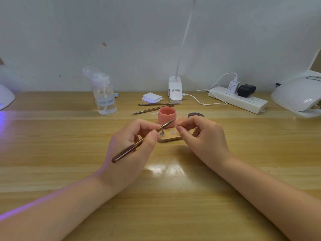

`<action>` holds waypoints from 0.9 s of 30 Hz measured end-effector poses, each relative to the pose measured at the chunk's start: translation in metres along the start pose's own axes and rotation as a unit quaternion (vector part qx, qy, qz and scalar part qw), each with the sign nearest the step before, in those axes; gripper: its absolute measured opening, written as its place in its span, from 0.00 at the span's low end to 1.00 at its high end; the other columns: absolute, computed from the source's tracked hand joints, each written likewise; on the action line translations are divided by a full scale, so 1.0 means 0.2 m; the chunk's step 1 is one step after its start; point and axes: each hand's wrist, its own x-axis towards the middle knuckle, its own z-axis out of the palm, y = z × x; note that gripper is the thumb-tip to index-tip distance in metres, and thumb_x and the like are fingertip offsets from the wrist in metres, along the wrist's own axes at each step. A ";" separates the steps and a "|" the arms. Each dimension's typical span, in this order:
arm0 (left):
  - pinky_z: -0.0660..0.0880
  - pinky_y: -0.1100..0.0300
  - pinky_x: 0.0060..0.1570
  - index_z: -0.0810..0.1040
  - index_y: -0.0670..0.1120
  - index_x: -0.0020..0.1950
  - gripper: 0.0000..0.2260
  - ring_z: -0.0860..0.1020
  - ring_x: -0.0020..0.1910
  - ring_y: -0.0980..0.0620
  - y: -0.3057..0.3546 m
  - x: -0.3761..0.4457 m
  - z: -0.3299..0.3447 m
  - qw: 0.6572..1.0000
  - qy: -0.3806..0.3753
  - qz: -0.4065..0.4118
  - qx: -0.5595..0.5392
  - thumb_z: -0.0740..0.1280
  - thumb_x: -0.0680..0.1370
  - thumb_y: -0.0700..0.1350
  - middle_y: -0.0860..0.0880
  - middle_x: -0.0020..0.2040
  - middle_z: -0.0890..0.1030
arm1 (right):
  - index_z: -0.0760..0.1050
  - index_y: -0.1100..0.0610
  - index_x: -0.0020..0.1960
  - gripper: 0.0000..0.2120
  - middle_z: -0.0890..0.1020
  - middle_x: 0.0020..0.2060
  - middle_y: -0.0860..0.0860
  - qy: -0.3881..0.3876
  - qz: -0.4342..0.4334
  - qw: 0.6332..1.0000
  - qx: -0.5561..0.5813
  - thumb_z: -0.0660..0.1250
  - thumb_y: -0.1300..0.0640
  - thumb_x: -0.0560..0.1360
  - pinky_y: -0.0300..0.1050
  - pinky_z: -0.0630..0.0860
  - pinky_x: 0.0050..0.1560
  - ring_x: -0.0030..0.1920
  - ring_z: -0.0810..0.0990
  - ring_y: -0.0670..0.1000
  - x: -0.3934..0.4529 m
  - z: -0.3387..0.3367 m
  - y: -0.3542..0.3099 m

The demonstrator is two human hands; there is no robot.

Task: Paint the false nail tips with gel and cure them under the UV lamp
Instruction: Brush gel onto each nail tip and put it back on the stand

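Right now the left hand (133, 141) grips a slim brown-handled gel brush (141, 141) like a pen, thumb and curled fingers closed round its metal ferrule, bristles aimed toward two o'clock. Just beside the brush tip, the right hand (203, 136) pinches a small false nail tip (178, 126) between thumb and forefinger, raised above the table, probably so the brush can reach its surface steadily; the tip is too small to judge how much is coated. Directly behind, at twelve o'clock, stands the open pink gel pot (167, 117), near enough for reloading. Beneath the hands lies a light wooden nail-holder board (169, 137) with a little metal stand. The white domed UV lamp (297, 95) waits at two o'clock on the pale wooden table (161, 197), well apart, for curing.
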 end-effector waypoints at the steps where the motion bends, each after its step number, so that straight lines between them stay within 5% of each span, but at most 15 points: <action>1: 0.73 0.70 0.42 0.80 0.55 0.50 0.05 0.80 0.42 0.56 0.00 0.00 0.01 1.000 0.001 -0.010 -0.008 0.66 0.76 0.47 0.57 0.43 0.84 | 0.82 0.53 0.44 0.01 0.81 0.34 0.41 -0.001 -0.002 1.000 0.000 0.73 0.57 0.73 0.37 0.69 0.35 0.27 0.72 0.45 0.00 0.00 0.00; 8: 0.76 0.58 0.44 0.81 0.54 0.46 0.07 0.81 0.42 0.51 -0.01 0.00 0.00 1.000 -0.008 -0.016 -0.022 0.64 0.74 0.52 0.54 0.40 0.85 | 0.83 0.54 0.44 0.01 0.81 0.33 0.43 -0.007 0.018 0.999 0.038 0.73 0.57 0.73 0.37 0.69 0.34 0.27 0.71 0.45 0.01 0.01 0.01; 15: 0.75 0.65 0.48 0.81 0.47 0.47 0.07 0.83 0.45 0.54 0.00 0.01 0.00 0.998 -0.010 -0.019 -0.060 0.66 0.76 0.49 0.52 0.40 0.85 | 0.82 0.55 0.44 0.00 0.80 0.31 0.45 -0.026 0.021 0.995 0.091 0.73 0.59 0.73 0.53 0.77 0.35 0.30 0.77 0.56 0.01 0.00 0.00; 27: 0.75 0.69 0.46 0.80 0.50 0.49 0.06 0.83 0.45 0.58 0.01 0.01 0.01 0.997 0.023 -0.037 -0.064 0.65 0.76 0.46 0.54 0.42 0.85 | 0.82 0.53 0.45 0.02 0.82 0.34 0.48 -0.037 0.027 0.991 0.127 0.73 0.59 0.73 0.57 0.77 0.35 0.31 0.78 0.57 0.01 -0.01 -0.01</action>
